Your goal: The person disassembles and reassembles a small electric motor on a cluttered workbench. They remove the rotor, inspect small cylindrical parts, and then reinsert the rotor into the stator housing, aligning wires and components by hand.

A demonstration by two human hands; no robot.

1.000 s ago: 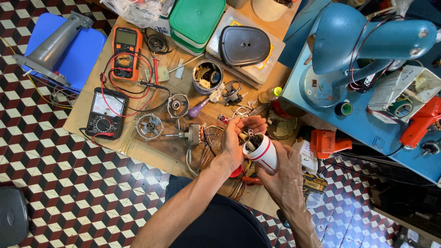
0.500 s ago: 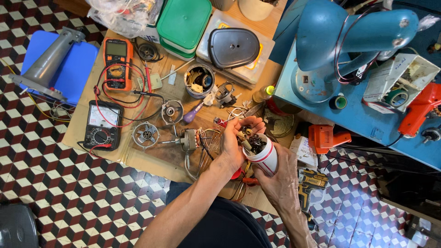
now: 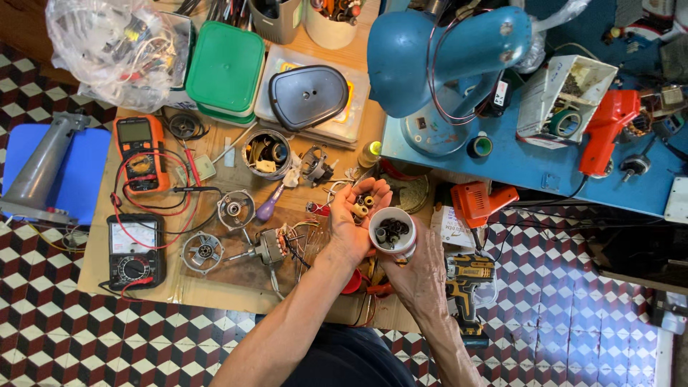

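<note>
Fingers of the right hand (image 3: 418,276) were wrapped round a small white cup (image 3: 391,231) of dark little parts, held upright above the table's near edge. The left hand (image 3: 356,218) lay cupped, palm up, touching the cup at its 9 o'clock, loose small parts (image 3: 360,205) in the palm. At 9 o'clock sat a motor armature (image 3: 269,247); at 12 o'clock, farther off, a blue desk lamp (image 3: 437,50).
</note>
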